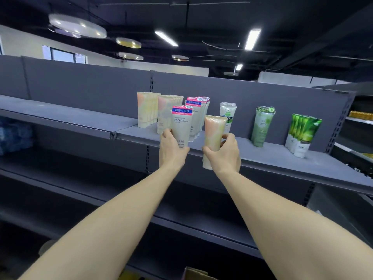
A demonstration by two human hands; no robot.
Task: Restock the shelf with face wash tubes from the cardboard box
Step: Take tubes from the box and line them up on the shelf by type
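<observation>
- A person's left hand [172, 147] grips a white "Facial Cleanser" tube [181, 126], blue-and-pink banded, at the grey shelf [282, 158] front edge.
- The right hand [224, 153] grips a peach-and-cream tube [213, 136], held upright just before that edge.
- Six rows of tubes stand on the shelf; green ones [301, 134] sit rightmost.
- A cardboard box [196, 273] corner shows below, contents hidden.

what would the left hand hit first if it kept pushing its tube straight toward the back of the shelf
Probably the row of blue-and-pink-topped tubes right behind the Facial Cleanser tube that the left hand holds, though depth is hard to judge from one view.
</observation>
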